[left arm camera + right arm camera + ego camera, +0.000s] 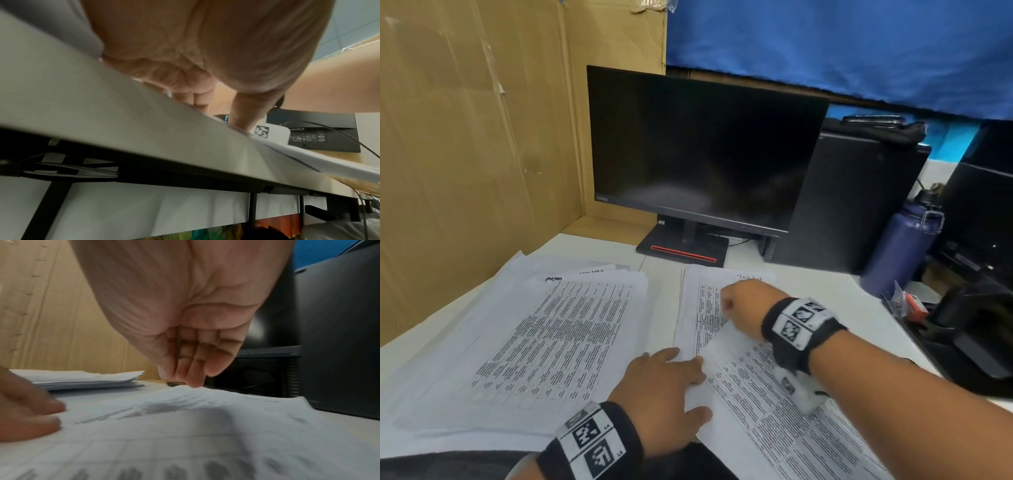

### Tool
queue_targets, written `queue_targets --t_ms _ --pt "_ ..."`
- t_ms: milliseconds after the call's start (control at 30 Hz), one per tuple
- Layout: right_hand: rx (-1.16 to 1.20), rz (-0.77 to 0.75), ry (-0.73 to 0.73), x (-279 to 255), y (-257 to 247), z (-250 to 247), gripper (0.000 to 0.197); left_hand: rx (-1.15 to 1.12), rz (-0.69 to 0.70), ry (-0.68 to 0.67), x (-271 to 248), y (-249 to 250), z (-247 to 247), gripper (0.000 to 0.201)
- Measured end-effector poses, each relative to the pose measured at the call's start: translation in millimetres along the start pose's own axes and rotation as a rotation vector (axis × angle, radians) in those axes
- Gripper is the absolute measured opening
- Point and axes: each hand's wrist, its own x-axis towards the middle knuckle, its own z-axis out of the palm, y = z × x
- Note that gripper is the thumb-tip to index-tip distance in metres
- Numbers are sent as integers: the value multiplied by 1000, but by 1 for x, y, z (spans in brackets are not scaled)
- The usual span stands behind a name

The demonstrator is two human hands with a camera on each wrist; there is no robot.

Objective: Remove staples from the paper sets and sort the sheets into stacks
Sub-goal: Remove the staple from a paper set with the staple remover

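Note:
On the right, a printed paper set (774, 411) lies on the white desk, its top sheet (185, 418) skewed and raised to a peak at the far end. My right hand (739, 305) hovers there with curled fingers; in the right wrist view its fingertips (193, 379) and thumb meet on that raised part and seem to pinch it. Straight fingers of my left hand (664, 380) press flat on the set's left edge. A looser stack of sheets (551, 342) lies to the left. I can make out no staple.
A dark monitor (698, 150) stands behind the papers, with a black computer tower (852, 205) and a blue bottle (900, 246) to its right. Cardboard (465, 137) walls off the left. Black clutter (969, 325) sits at the right edge.

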Motion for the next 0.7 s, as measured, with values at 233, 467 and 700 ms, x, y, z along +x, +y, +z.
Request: queue_targets --t_ms 233,467,700 --pt "-156 -90 -50 62 -38 25 16 -7 23 18 -1 -3 4 66" --pt "-153 -92 -34 74 -35 29 15 -3 22 17 0 -5 5 65" --pt "-148 -121 -13 75 -33 34 14 -9 15 19 0 -2 5 63"
